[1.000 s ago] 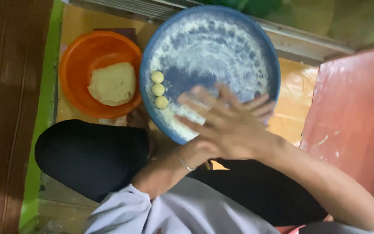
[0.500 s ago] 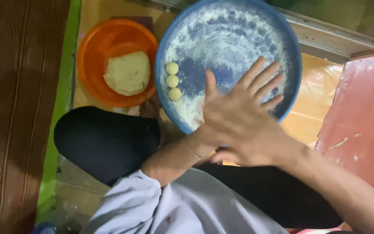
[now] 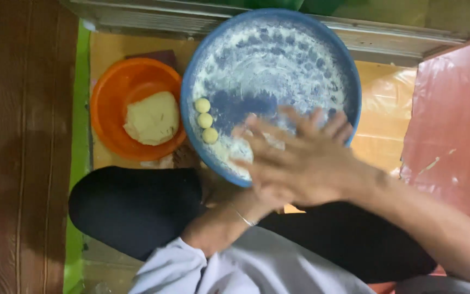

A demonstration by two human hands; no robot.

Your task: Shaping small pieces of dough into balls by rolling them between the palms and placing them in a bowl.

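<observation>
1. The right hand (image 3: 305, 158) lies flat on top of the left hand (image 3: 262, 188), palms pressed together over the near rim of the floured blue tray (image 3: 270, 41); the right fingers (image 3: 278, 133) are stretched out and blurred. Whether anything sits between the palms cannot be told.
2. Of the left hand only the heel and the wrist, with a thin bracelet (image 3: 243, 218), show beneath the right; its fingers are hidden.
3. Three small dough balls (image 3: 205, 120) stand in a short row on the tray's left side, touching one another, just beside the hands.
4. An orange bowl (image 3: 115, 92) sits against the tray's left rim and holds a pale lump of dough (image 3: 152, 118).
5. The person's dark-clad knees (image 3: 131, 209) fold beneath bowl and tray, a pale grey sleeve (image 3: 235, 272) below them.
6. Everything rests on a yellow-orange plastic sheet (image 3: 382, 120) with a green mat edge (image 3: 80, 109) and brown wooden boards (image 3: 17, 147) to the left, a red plastic sheet (image 3: 458, 120) to the right, and a metal track (image 3: 137, 19) along the top.
</observation>
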